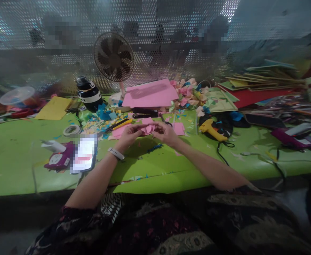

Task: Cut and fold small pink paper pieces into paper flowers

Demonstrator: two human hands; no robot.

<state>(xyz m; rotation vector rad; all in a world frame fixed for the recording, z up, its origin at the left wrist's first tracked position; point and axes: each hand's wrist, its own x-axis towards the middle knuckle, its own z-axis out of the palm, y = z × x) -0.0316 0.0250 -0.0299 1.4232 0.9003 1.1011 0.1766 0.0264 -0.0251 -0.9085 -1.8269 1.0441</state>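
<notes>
Between my hands is a small folded piece of pink paper [148, 130], held above the green tabletop. My left hand [131, 134] pinches its left side, a white band on that wrist. On the other side, my right hand [166, 134] closes its thumb and fingers on the paper too. Pink paper pieces [178, 129] lie just behind and beside the hands. A yellow cutter knife [122, 124] rests to the left among paper scraps. Dark scissors handles show partly behind my right hand. The paper's exact folds are too small to make out.
A lit phone [84, 154] leans near my left forearm, beside a purple tape dispenser [59, 157]. A yellow glue gun [212, 129] with a black cord lies at right. Behind stand a fan [114, 56], a black bottle [88, 94], pink sheets [150, 94] and heaped paper flowers [188, 92].
</notes>
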